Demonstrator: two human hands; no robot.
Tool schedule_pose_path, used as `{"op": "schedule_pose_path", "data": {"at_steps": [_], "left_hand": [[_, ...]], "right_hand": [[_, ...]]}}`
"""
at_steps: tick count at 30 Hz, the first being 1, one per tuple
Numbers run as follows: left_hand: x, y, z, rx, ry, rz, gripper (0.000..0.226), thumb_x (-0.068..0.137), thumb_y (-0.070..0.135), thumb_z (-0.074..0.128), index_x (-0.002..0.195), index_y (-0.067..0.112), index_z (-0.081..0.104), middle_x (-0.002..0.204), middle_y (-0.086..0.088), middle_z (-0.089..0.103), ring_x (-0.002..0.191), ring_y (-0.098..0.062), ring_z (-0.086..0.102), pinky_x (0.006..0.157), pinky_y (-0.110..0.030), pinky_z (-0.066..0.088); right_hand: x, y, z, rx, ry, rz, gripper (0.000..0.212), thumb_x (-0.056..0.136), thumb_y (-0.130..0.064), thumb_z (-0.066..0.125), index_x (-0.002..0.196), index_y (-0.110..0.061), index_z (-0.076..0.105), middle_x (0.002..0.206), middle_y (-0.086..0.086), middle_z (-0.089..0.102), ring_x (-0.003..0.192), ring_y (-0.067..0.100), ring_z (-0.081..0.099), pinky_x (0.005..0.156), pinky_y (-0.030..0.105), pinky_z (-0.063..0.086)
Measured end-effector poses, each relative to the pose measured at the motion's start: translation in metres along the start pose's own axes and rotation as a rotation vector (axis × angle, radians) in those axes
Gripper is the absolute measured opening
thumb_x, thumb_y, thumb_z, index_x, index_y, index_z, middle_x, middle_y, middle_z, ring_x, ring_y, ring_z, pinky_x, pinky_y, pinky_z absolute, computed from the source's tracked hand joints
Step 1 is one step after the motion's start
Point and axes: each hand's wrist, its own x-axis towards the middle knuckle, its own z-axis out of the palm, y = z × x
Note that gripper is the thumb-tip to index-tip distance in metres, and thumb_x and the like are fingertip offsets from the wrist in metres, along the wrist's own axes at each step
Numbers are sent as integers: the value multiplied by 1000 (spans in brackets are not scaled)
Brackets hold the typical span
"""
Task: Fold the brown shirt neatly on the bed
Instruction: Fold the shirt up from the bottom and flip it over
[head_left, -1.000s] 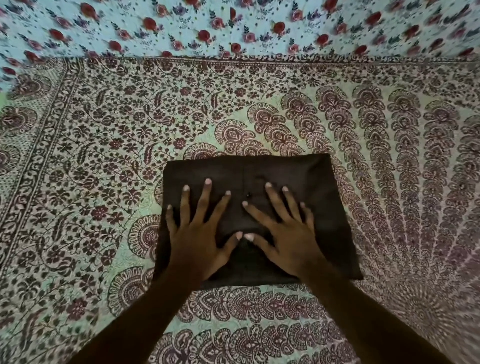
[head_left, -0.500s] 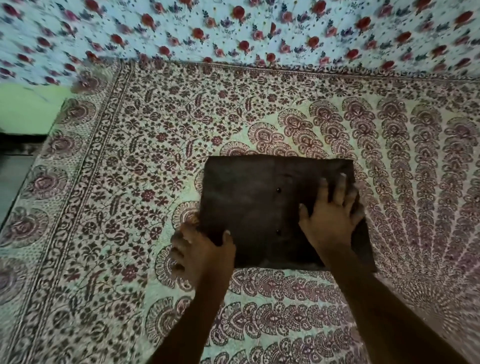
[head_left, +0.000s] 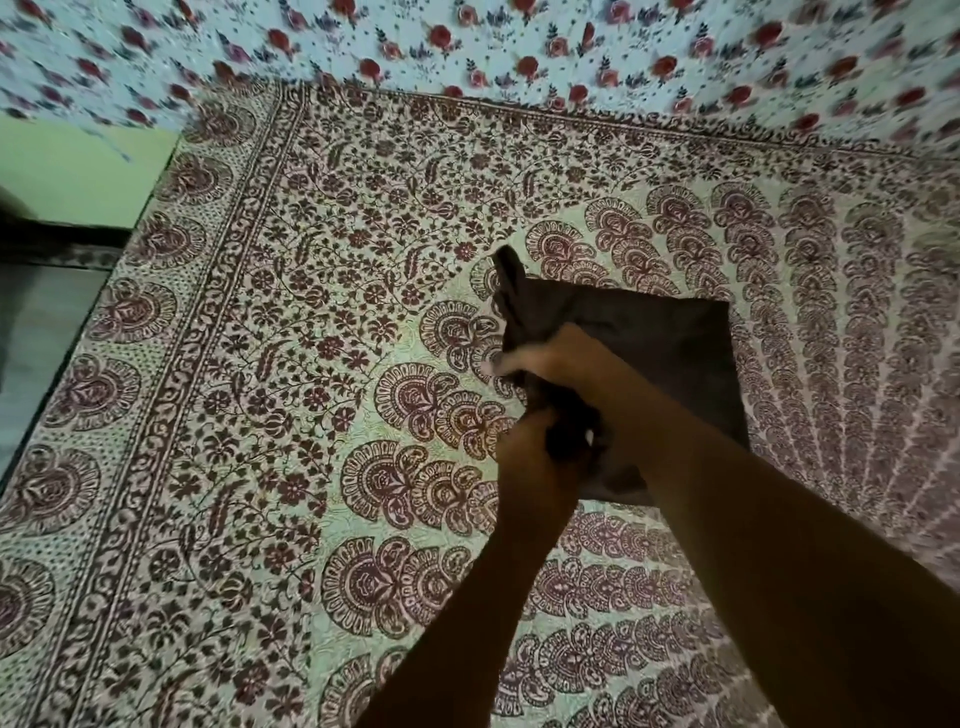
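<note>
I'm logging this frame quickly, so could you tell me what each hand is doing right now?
Left hand: grips the shirt.
Right hand: grips the shirt too.

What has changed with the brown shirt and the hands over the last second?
Both hands left their flat press on the folded brown shirt. The left hand moved to its left edge and gripped it; the right hand crossed over and gripped it too, lifting that side. The shirt's right part stays on the patterned bedsheet.

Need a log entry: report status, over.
Left grip and right grip hold brown shirt by its left edge. That edge lifted, rest flat on bed. Nothing in the way.
</note>
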Motion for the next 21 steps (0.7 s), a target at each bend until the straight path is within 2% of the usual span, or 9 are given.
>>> {"op": "schedule_pose_path", "data": {"at_steps": [2, 4, 5, 7, 9, 12, 14, 18, 21], "left_hand": [[-4, 1, 3, -16, -67, 31, 15, 83, 6, 78, 98, 10, 78, 94, -7, 79, 84, -3, 64, 74, -2, 44], [-14, -4, -4, -171, -168, 7, 21, 76, 16, 77, 96, 21, 80, 101, -3, 80, 90, -10, 73, 81, -27, 60], [-20, -7, -11, -314, -142, -31, 23, 70, 19, 74, 92, 25, 80, 105, -4, 79, 97, -17, 75, 82, -37, 62], [-40, -8, -23, -589, -5, -169, 23, 64, 15, 70, 85, 19, 77, 106, -7, 78, 101, -20, 75, 79, -40, 62], [-61, -7, -34, -720, 168, -311, 13, 77, 5, 72, 89, 9, 73, 97, -4, 77, 94, -14, 73, 80, -38, 60], [-87, -3, -48, -683, 250, -559, 17, 103, 10, 56, 112, 4, 69, 117, -10, 73, 113, -24, 66, 99, -50, 52], [-94, -13, -67, -717, 218, -723, 31, 109, 26, 45, 121, 8, 66, 128, -13, 69, 120, -32, 61, 93, -41, 49], [-111, -29, -117, -961, 147, -804, 38, 105, 39, 43, 112, 12, 69, 123, -21, 70, 96, -31, 68, 76, -36, 51], [-129, -49, -147, -1124, 183, -824, 60, 109, 35, 32, 81, 15, 81, 107, -17, 77, 77, -23, 76, 63, -27, 59]], "right_hand": [[1, 16, -5, -126, 88, -57, 56, 58, -37, 90, 97, -3, 68, 89, 11, 68, 84, 25, 64, 77, 37, 56], [-4, 37, -11, -32, 171, -103, 46, 65, -20, 83, 102, 0, 67, 90, 13, 67, 87, 29, 66, 76, 38, 54], [-17, 41, -16, 50, 179, -106, 45, 67, -13, 85, 108, -1, 68, 97, 13, 71, 94, 30, 69, 81, 39, 57], [-46, 50, -24, 328, 153, -74, 36, 72, -1, 86, 102, -7, 68, 98, 10, 73, 100, 31, 71, 86, 40, 59], [-90, 50, -31, 532, 72, -54, 31, 79, 9, 80, 92, -16, 66, 97, 7, 74, 88, 24, 71, 73, 35, 59], [-156, 50, -36, 733, -57, -75, 39, 80, 10, 77, 111, -12, 72, 116, 14, 76, 89, 28, 77, 66, 36, 64], [-195, 46, -30, 825, -134, -68, 39, 81, 9, 74, 115, -10, 72, 114, 12, 78, 91, 27, 78, 66, 35, 64], [-262, 41, -1, 938, -324, -93, 37, 75, 4, 69, 111, -4, 72, 109, 13, 79, 91, 28, 78, 69, 35, 64], [-296, 39, 35, 1003, -383, -140, 32, 72, 6, 71, 103, -1, 77, 107, 16, 78, 91, 29, 78, 73, 37, 64]]}}
